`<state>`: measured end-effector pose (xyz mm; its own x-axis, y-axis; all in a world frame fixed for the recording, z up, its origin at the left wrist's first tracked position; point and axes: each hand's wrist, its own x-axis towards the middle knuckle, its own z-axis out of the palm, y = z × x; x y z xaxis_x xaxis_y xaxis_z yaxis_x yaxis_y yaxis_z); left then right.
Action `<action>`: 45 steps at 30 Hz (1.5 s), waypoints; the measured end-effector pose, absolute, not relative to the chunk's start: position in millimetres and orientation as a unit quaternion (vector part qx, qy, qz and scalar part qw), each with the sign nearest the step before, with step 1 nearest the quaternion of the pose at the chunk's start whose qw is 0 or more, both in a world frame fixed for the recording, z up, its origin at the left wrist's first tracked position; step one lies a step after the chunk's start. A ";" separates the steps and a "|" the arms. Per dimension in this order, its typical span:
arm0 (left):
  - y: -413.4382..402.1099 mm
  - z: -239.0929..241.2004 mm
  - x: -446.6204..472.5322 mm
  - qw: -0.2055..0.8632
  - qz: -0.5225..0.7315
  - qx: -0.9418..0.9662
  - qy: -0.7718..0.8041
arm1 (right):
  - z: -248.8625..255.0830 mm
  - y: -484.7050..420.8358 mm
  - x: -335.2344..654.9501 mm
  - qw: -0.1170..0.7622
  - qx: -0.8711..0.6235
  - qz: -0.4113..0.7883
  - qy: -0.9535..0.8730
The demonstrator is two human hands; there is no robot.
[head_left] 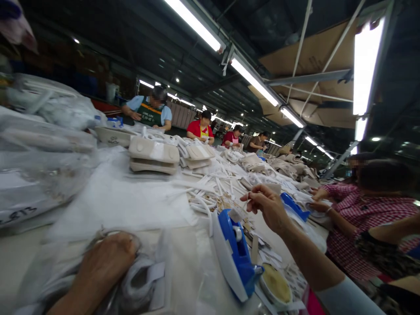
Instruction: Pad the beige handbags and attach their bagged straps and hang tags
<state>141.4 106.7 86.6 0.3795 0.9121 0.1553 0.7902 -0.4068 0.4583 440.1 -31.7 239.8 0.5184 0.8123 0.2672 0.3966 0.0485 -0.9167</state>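
My left hand (106,262) lies closed over a clear plastic bag (144,275) with white parts inside, low at the table's near edge. My right hand (267,205) is raised above the table, its fingers pinched together on something small and thin that I cannot make out. Just below and left of it stands a blue tape dispenser (234,253). Loose white strips (210,188) are scattered beyond the dispenser.
The long table (19,253) carries stacked beige parts (152,155), bagged goods (39,144) at the left and a small yellow-filled dish (275,284). Several people work along the far side; a person in a checked shirt (367,210) sits at right, with a second blue dispenser (293,205).
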 end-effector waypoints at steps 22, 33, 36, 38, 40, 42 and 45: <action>81.7 114.9 162.7 0.640 0.451 0.572 0.243 | 183.4 37.3 306.8 0.307 -0.570 0.108 -0.755; 82.1 120.4 162.6 0.650 0.502 0.520 0.236 | 194.5 39.1 302.4 0.247 -0.493 0.085 -0.830; 81.1 121.8 159.9 0.657 0.502 0.503 0.252 | 193.8 41.4 302.3 0.255 -0.518 0.076 -0.813; 81.6 120.6 159.0 0.664 0.502 0.487 0.265 | 190.2 43.2 303.6 0.281 -0.567 0.095 -0.769; 82.9 118.7 158.4 0.668 0.504 0.473 0.274 | 185.5 44.8 305.0 0.289 -0.618 0.141 -0.718; 84.5 117.2 158.0 0.670 0.506 0.465 0.280 | 181.1 45.7 305.4 0.270 -0.650 0.201 -0.682; 85.9 116.7 157.7 0.669 0.508 0.463 0.283 | 176.1 46.3 303.1 0.243 -0.659 0.282 -0.654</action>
<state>157.7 85.9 116.7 0.3252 0.9412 0.0920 -0.4177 0.0557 0.9069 303.1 46.3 176.1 -0.0146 0.9985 -0.0534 0.7247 -0.0263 -0.6886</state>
